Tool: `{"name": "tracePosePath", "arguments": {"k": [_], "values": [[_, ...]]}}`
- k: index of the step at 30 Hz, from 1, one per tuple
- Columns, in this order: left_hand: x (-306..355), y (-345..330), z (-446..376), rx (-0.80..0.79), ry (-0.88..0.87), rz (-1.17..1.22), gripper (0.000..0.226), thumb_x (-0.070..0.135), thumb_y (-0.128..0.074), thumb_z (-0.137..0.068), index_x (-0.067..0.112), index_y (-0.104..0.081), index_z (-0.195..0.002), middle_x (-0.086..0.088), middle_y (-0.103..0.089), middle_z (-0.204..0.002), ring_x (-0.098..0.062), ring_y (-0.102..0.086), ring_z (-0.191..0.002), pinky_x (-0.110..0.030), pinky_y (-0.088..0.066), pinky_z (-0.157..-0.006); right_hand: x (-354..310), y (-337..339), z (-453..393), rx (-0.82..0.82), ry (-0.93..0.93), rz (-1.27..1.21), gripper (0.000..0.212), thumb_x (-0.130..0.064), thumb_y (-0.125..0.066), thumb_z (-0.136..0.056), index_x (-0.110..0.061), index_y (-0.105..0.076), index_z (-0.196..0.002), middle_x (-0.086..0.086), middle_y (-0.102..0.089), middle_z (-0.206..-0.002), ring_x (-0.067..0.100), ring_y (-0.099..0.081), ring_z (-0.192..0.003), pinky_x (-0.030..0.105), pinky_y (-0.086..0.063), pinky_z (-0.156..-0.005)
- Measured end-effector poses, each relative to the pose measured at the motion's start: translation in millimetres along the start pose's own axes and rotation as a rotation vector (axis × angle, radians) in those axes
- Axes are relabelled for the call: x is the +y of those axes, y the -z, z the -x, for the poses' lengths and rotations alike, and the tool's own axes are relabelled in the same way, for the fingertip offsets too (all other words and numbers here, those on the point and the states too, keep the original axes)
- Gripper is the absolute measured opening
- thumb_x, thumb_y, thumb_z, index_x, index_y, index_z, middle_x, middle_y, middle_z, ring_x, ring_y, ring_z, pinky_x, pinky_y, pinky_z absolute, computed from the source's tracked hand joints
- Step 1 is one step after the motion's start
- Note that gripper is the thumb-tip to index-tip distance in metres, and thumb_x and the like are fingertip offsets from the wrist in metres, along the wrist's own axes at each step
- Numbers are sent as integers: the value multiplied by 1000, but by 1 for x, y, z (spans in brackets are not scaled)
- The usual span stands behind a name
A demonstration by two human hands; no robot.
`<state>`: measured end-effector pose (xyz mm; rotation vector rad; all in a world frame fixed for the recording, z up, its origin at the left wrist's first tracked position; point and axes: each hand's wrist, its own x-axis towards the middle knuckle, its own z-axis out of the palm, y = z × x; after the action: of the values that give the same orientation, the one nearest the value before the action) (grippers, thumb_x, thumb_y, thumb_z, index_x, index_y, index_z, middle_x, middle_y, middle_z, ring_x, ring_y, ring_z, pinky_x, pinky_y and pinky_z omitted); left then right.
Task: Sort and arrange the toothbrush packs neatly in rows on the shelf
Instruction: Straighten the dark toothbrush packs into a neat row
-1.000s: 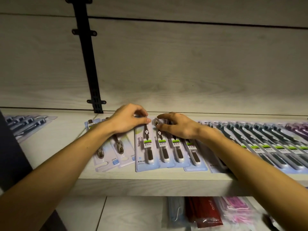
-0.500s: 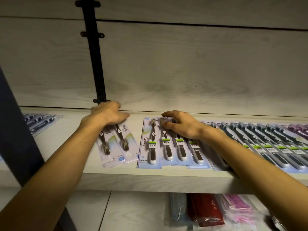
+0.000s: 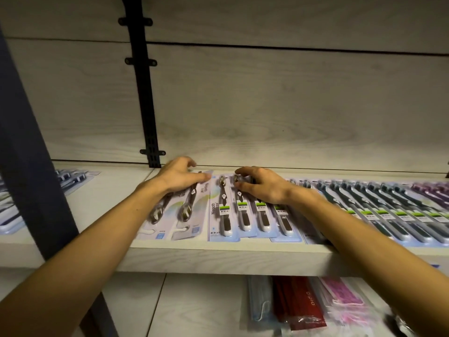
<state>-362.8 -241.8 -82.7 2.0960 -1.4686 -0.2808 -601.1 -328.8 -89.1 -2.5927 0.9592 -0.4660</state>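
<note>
Two toothbrush packs (image 3: 187, 215) lie reversed and slightly askew on the pale wooden shelf (image 3: 218, 259), hang holes toward me. My left hand (image 3: 178, 177) covers their far ends, fingers curled over the top edge and thumb laid across the card. Right beside them starts a row of black-handled toothbrush packs (image 3: 243, 215) with green labels, overlapping like shingles. My right hand (image 3: 263, 188) rests arched on the brush heads of this row, fingertips pressing down. The row runs on to the right (image 3: 379, 212) and ends in purple packs (image 3: 435, 190).
A dark upright post (image 3: 29, 166) stands at the left, with more packs (image 3: 70, 176) behind it. A black bracket rail (image 3: 145, 105) runs up the back wall. On the lower shelf lie blue masks (image 3: 260, 302), a red packet (image 3: 298, 305) and pink packets (image 3: 345, 302).
My left hand left the first black-handled pack, went to the two reversed packs and brought them rightward against the row. My right hand stayed on the row's brush heads.
</note>
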Motion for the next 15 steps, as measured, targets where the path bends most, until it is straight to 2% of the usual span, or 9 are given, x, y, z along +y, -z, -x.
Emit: {"name": "tracePosePath", "arguments": {"k": [2, 4, 6, 8, 11, 15], "values": [[5, -3, 0, -27, -19, 5, 85, 66, -77, -71, 18, -53, -137, -5, -58, -138, -22, -57, -122, -42, -48, -102, 0, 0, 0, -2, -7, -14, 53, -46, -56, -98, -21, -49, -144, 4, -66, -124, 15, -58, -100, 27, -45, -88], [5, -3, 0, -7, 14, -124, 83, 74, -73, -67, 21, -56, -129, 0, -60, -128, -20, -59, -113, -39, -51, -92, 1, 0, 0, -7, -9, -20, 52, -46, -56, -98, -22, -49, -144, 3, -65, -125, 14, -58, -100, 27, -45, -88], [4, 0, 2, 17, 45, -231, 62, 73, -70, -68, 26, -64, -108, 6, -65, -109, -16, -61, -97, -33, -50, -78, 2, 0, -1, -5, -10, -19, 52, -46, -56, -98, -23, -49, -144, 3, -65, -125, 14, -58, -100, 26, -43, -87], [4, 0, 3, 89, 43, -221, 38, 61, -73, -71, 28, -70, -87, 9, -70, -91, -12, -62, -85, -29, -47, -68, 3, 0, -2, -4, -9, -17, 52, -46, -56, -97, -23, -49, -143, 2, -66, -123, 13, -58, -99, 25, -42, -85], [8, 2, 5, 179, 29, -162, 24, 49, -77, -71, 25, -76, -75, 10, -72, -77, -13, -65, -80, -29, -50, -69, 4, -1, -3, 3, -7, -11, 51, -45, -57, -97, -22, -50, -142, 2, -66, -120, 13, -58, -96, 24, -40, -82], [10, 7, 6, 262, -31, -39, 12, 37, -76, -77, 26, -80, -79, 7, -76, -82, -15, -68, -84, -28, -51, -73, 5, 1, -4, 20, -12, -6, 48, -41, -59, -97, -21, -53, -140, 3, -68, -119, 16, -61, -97, 25, -44, -83]]}}
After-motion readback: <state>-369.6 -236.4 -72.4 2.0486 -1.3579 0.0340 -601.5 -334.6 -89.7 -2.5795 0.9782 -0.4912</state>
